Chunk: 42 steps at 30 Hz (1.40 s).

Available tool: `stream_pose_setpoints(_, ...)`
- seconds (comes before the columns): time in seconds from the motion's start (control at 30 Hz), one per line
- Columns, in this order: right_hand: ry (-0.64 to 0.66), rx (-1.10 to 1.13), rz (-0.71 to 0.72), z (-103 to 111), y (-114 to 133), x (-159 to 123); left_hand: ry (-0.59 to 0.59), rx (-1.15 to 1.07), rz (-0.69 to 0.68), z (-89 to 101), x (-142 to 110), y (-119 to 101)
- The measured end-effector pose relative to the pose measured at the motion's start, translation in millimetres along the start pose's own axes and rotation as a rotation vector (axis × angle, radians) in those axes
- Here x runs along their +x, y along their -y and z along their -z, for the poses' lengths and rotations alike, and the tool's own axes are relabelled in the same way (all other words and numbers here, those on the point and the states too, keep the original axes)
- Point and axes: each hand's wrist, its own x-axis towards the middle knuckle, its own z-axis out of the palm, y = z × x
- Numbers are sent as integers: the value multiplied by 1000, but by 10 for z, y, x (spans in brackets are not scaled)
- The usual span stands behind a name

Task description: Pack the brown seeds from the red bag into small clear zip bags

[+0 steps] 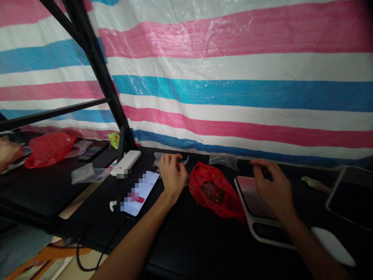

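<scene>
My left hand (174, 177) is over small clear plastic bags (159, 158) near the back of the black table, fingers bent, with a gap between thumb and forefinger. Whether its hidden fingertips touch the plastic, I cannot tell. Above a white-framed kitchen scale (250, 196) hovers my right hand (274, 188), its fingers loosely bent and apart, nothing visible in them. Between the hands, an opened red plastic bag (227, 204) holds many small brown pieces (218, 194) and what looks like a small clear scoop or cup (208, 188).
Left of my left hand lie a lit phone (142, 194), a white earbud (112, 205) and a white power bank (126, 162). Another person's hand (10, 153) is at far left by a red bag (51, 149). A white mouse (332, 245) and clear tray (349, 198) are at right.
</scene>
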Motion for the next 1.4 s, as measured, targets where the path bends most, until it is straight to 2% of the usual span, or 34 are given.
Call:
stream_pose_setpoints(0.1, 339, -172, 18, -91, -198, 185, 38, -97, -104, -14, -46, -25)
stream_pose_setpoints(0.2, 477, -234, 22, -271, -325, 352, 131, -225, -217, -41, -91, -38)
stream_pose_setpoints(0.3, 561, -261, 28, -414, -387, 468, 257, -337, -326, -58, -128, -49)
stream_pose_setpoints(0.37, 585, -264, 21, -431, -405, 524, 323, -398, -368, -51, -142, -67)
stream_pose_setpoints(0.47, 539, -263, 6, -337, -370, 566, 369, -490, -353, -19, -148, -117)
stream_pose_setpoints(0.6, 409, -203, 26, -173, -120, 445, 403, -563, -210, 2, -155, -191)
stream_pose_setpoints(0.7, 311, 50, 178, -150, 155, 196, 462, -625, -79, -37, -190, -230)
stream_pose_setpoints(0.77, 346, 127, 270, -178, 299, 4, 518, -683, -13, -89, -230, -254)
stream_pose_setpoints(0.87, 445, 153, 332, -232, 399, -230, 563, -805, 99, -172, -288, -294)
stream_pose_setpoints(0.97, 474, 185, 304, -261, 410, -359, 534, -926, 177, -204, -301, -328)
stream_pose_setpoints(1.03, 409, 209, 213, -268, 413, -390, 465, -910, 153, -183, -279, -332)
stream_pose_setpoints(1.1, 401, 189, 184, -274, 427, -393, 376, -812, 94, -142, -248, -321)
stream_pose_setpoints(1.17, 482, 124, 251, -279, 448, -386, 314, -722, 54, -103, -225, -300)
stream_pose_setpoints(1.27, 628, 45, 371, -284, 476, -383, 260, -670, 67, -80, -219, -265)
stream_pose_setpoints(1.4, 675, -8, 407, -287, 499, -391, 216, -554, 129, -79, -227, -232)
